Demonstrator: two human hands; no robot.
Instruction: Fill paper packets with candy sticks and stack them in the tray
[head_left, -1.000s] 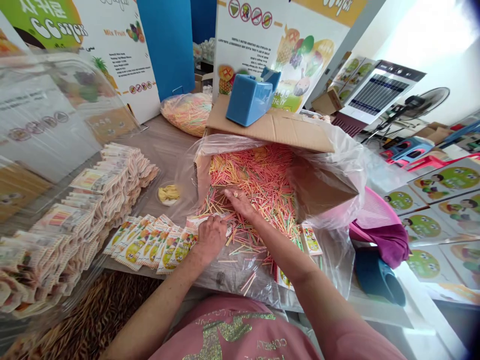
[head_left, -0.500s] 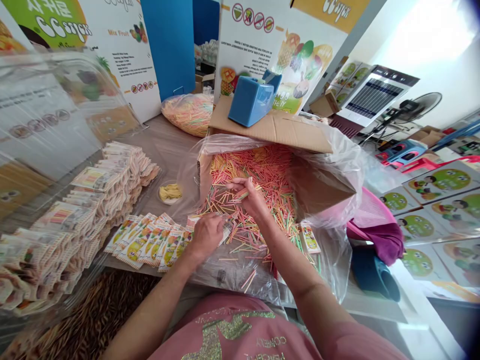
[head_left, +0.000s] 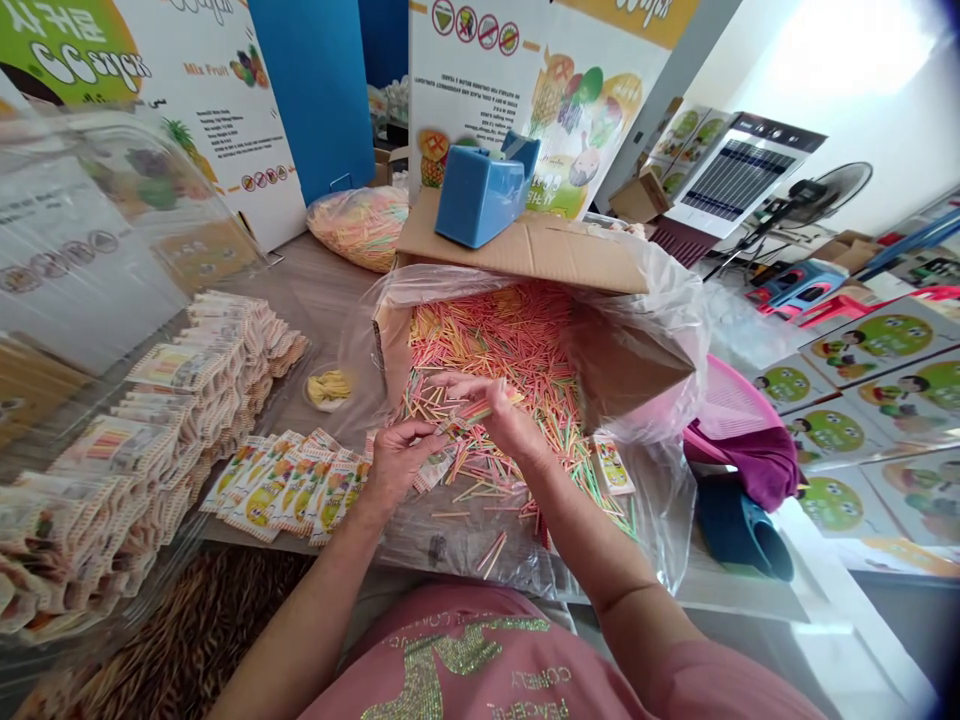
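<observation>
My right hand [head_left: 511, 425] is over the front of an open carton, holding a small bundle of thin coloured candy sticks [head_left: 480, 408] between thumb and palm, its fingers stretched to the left. My left hand [head_left: 397, 462] is beside it, thumb and forefinger pinched near the left ends of the bundle. What that pinch holds is too small to make out. A clear-and-white sachet [head_left: 436, 468] is just right of and below my left hand. Many loose pink, yellow and green sticks [head_left: 495, 330] fill the carton and spill out at its front.
Printed sachets [head_left: 285, 490] fan out left of my left hand, beside long stacks of packets [head_left: 157, 430]. A dish of yellow rubber bands [head_left: 328, 388] sits behind them. A blue tape dispenser [head_left: 480, 195] rests on the carton flap [head_left: 585, 255]. A small box [head_left: 613, 465] lies at right.
My left hand has risen from the table toward the stick bundle and now pinches near its end. My right hand has turned, showing more of the sticks. The whole view has shifted slightly.
</observation>
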